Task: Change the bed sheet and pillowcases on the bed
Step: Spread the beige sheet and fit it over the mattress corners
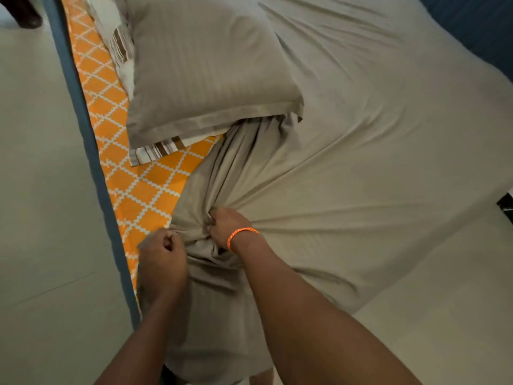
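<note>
- The right hand [224, 225], an orange bracelet [241, 235] at its wrist, is fisted around a gathered bunch of the taupe bed sheet [361, 162]; the left hand [162, 255], just beside it, pinches the sheet's edge with curled fingers.
- To do this well, the person should probably draw the bunch evenly and low, so the fabric slides without dragging the pillow.
- The sheet fans out from the hands across the bed, peeled off the orange lattice-patterned mattress [144, 190] at the left.
- The taupe pillow [205, 70] lies beyond, on the sheet's far folds.
</note>
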`<state>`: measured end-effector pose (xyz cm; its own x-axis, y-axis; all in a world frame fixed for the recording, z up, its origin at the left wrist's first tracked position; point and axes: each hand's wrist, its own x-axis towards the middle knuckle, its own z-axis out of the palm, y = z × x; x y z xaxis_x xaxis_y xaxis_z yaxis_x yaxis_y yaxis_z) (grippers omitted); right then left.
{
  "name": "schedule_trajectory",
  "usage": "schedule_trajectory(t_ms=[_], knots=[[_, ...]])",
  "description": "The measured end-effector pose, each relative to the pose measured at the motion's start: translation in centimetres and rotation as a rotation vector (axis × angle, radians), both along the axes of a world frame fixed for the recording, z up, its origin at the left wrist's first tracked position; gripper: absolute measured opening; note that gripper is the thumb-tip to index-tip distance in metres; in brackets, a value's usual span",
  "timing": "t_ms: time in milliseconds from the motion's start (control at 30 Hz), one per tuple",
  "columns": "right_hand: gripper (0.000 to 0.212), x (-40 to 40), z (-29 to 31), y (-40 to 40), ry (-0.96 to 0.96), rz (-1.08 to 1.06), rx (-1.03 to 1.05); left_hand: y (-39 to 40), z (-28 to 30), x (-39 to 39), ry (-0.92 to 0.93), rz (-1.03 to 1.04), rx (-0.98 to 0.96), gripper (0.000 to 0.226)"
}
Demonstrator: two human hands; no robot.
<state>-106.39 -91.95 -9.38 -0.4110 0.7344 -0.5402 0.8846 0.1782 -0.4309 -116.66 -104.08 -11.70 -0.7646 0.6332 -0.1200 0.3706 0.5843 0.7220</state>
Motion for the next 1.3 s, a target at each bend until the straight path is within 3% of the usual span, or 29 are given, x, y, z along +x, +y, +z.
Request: schedule_trajectory(t_ms=[167,233,333,400,467,533,633,733,867,967,1067,1167,1300], knots=[[0.014,1.2,-0.6,-0.2,0.067,0.027,0.019,1.5,-0.1,1.9,0.097,0.045,-0.012,0.019],[0.013,1.8,-0.8,-0.6,0.192,0.024,-0.007,2.2,0.0,2.4,0.25,0.014,-0.032,0.015],[0.03,3.1,-0.8,-2.0,0.439,-0.153,-0.082,3.8,0.3,3.4,0.364,-0.092,-0.058,0.023],[0.037,4.5,-0.9,-3.6,0.506,-0.296,0.15,4.7,0.5,4.1,0.325,-0.167,-0.047,0.035],[0.036,6.7,-1.1,-5.7,0.336,-0.327,0.476,5.3,-0.1,4.7,0.323,-0.25,-0.164,0.064],[0.043,8.7,-0.9,-8.7,0.127,-0.232,0.55,5.2,-1.0,5.1,0.391,-0.314,-0.301,0.079],[0.04,9.6,-2.1,-12.0,-0.03,0.043,0.508,4.9,-1.5,4.9,0.553,-0.438,-0.311,0.037],[0.019,9.2,-3.1,-11.9,0.031,0.138,0.557,5.2,-1.3,4.5,0.583,-0.478,-0.282,0.014],[0.013,7.9,-2.5,-12.4,0.166,0.178,0.498,4.0,-0.7,4.2,0.456,-0.331,-0.216,0.018],[0.006,7.8,-2.5,-13.5,0.18,0.175,0.505,3.6,-0.7,3.6,0.507,-0.31,-0.217,0.017],[0.023,8.1,-2.2,-15.6,0.163,0.003,0.568,4.1,-1.1,2.4,0.562,-0.297,-0.256,0.01],[0.04,8.0,-2.2,-19.0,0.083,0.005,0.521,3.7,-0.9,1.8,0.547,-0.24,-0.273,0.021],[0.005,6.1,-3.5,-20.1,0.082,0.037,0.53,0.7,-0.6,2.7,0.493,-0.193,-0.184,0.036]])
